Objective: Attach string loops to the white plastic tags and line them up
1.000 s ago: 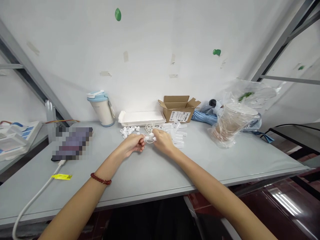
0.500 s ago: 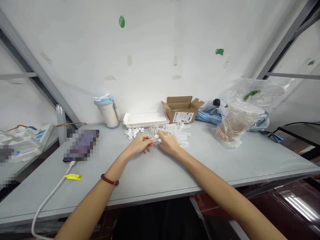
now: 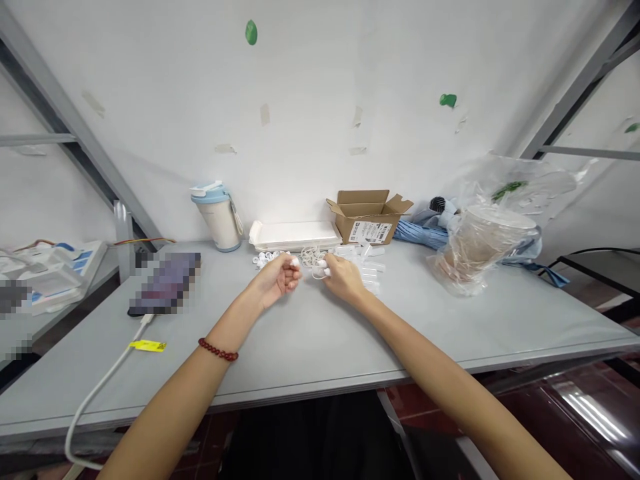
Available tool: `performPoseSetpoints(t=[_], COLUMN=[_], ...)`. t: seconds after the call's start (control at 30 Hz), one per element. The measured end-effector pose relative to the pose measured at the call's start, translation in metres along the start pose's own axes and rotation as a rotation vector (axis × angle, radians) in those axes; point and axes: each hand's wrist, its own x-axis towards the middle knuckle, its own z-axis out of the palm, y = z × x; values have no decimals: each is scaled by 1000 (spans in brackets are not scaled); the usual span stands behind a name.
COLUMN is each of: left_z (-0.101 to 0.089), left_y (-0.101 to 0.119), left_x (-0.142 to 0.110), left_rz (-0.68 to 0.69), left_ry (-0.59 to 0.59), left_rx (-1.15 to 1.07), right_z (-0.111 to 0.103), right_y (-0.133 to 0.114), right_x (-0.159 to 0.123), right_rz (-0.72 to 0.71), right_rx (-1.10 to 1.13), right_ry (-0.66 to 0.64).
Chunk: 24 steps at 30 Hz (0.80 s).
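Note:
My left hand [image 3: 278, 280] is turned palm-up, its fingers curled, with a small white plastic piece [image 3: 295, 262] pinched at the fingertips. To its right, my right hand [image 3: 344, 280] is closed on a small white plastic part with a thin white cord [image 3: 316, 276] looping from it. Behind my left hand lie several white plastic pieces [image 3: 264, 258], partly covered by it. A bundle of thin white cord [image 3: 311, 255] rests between and beyond both hands. Clear plastic tubes [image 3: 371, 274] are scattered just right of my right hand.
A flat white tray [image 3: 295, 235] and an open cardboard box [image 3: 367, 230] stand against the wall. Left are a cup with a blue lid [image 3: 219, 217] and a phone [image 3: 167, 283] on a white cable [image 3: 113, 380]. A plastic-wrapped container [image 3: 487, 247] and blue cloth [image 3: 423, 232] are right.
My hands have moved apart. My left hand has rolled palm-up and left, with a white piece at its fingertips; the cord loop now hangs only from my right hand.

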Motion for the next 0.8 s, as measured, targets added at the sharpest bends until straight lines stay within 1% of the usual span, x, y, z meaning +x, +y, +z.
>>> performPoseSetpoints(t=[0.07, 0.13, 0.27, 0.33, 0.4, 0.47, 0.53, 0.57, 0.63, 0.73, 0.8], left_z=[-3, -7, -12, -12, -10, -8, -7, -6, -7, -9, -8], left_y=[6, 10, 9, 3, -4, -11, -17, -18, -18, -12, -8], left_x=[-2, -4, -3, -1, 2, 4, 7, 8, 8, 6, 3], left_rz=[71, 112, 128, 144, 180, 248, 333, 375, 430, 453, 465], left_ry=[9, 5, 2, 32, 45, 0, -66, -86, -81, -17, 12], left_rx=[-107, -147, -99, 29, 277, 547, 720, 765, 805, 819, 825], right_z=[1, 1, -2, -3, -3, -2, -1, -1, -2, -5, -7], right_y=[0, -1, -8, -11, -12, -13, -14, -14, -16, -18, -19], right_x=[0, -1, -5, -7, -9, -10, -11, -11, -11, -11, -11], right_rz=[-24, -67, -144, -181, -214, -239, -254, -258, -245, -182, -148], right_rx=[2, 4, -7, -9, -5, 3, 12, 13, 1, -39, -59], right_ry=[-4, -20, -78, -101, -116, -126, -128, -126, -109, -92, -110])
